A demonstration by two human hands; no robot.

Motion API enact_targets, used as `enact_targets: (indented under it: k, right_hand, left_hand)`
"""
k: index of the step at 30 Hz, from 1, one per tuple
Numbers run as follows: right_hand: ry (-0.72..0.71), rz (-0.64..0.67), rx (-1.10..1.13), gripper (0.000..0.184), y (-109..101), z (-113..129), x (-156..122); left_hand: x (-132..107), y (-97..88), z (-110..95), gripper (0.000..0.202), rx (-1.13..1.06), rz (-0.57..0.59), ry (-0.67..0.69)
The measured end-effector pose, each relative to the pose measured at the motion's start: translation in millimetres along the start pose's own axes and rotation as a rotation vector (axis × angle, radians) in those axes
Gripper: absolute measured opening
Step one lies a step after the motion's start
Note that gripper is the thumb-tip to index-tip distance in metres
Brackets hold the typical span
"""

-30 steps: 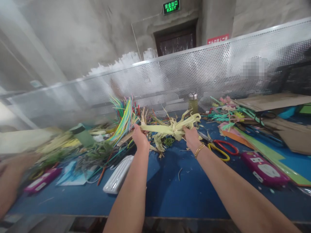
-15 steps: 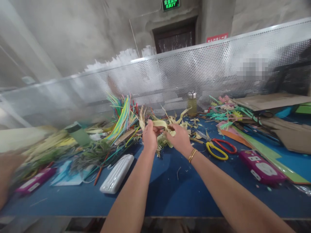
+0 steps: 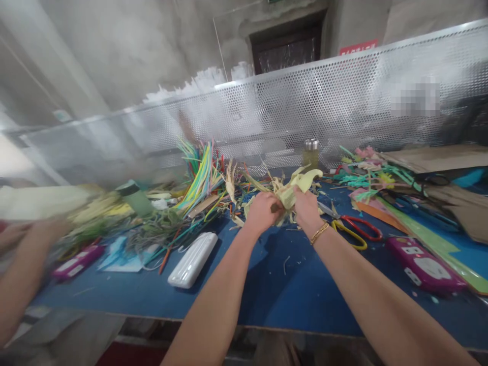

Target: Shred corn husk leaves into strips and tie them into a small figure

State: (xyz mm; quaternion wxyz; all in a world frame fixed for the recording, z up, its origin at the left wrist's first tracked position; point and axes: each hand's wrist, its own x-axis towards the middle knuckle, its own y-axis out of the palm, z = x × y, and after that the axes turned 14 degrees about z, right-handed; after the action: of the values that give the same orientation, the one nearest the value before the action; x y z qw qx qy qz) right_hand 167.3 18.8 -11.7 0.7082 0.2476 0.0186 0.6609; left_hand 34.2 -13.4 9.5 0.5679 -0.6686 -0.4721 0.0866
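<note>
A pale yellow-green corn husk (image 3: 301, 181) is held up between my two hands above the blue table. My left hand (image 3: 263, 212) is closed around its lower left end, and the fingertips are partly hidden behind the husk. The fingers of my right hand (image 3: 306, 206) pinch the strip near its middle, and its broad end curls out to the upper right. Dry husk scraps lie behind and below the hands. Scissors (image 3: 351, 235) with one red and one yellow handle rest just right of my right hand.
A white power bank (image 3: 193, 260) lies front left, a purple box (image 3: 427, 264) front right. Colourful pipe cleaners (image 3: 202, 175) and a lidded bottle (image 3: 311, 155) stand before a perforated metal screen (image 3: 282, 109). A co-worker's arm (image 3: 28, 274) reaches in at far left.
The husk strip, stretched level between my hands before, now rises with its broad end to the upper right. My hands have moved right in the view, which has also shifted.
</note>
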Motion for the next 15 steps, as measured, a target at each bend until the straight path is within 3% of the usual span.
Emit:
enact_targets:
  k: [3,10,15]
  right_hand:
    - [0.088,-0.050,0.139,0.022,-4.5,9.3,4.3]
    - [0.179,0.026,0.206,0.020,-3.8,6.7,1.4]
    - [0.204,0.073,0.229,0.030,-4.1,5.4,1.9]
  left_hand:
    - [-1.1,-0.3,1.9,0.007,-0.015,0.063,0.005]
    - [-3.1,8.0,9.7,0.023,-0.231,-0.112,-0.166]
    - [-3.2,14.0,12.9,0.036,-0.445,-0.102,-0.275]
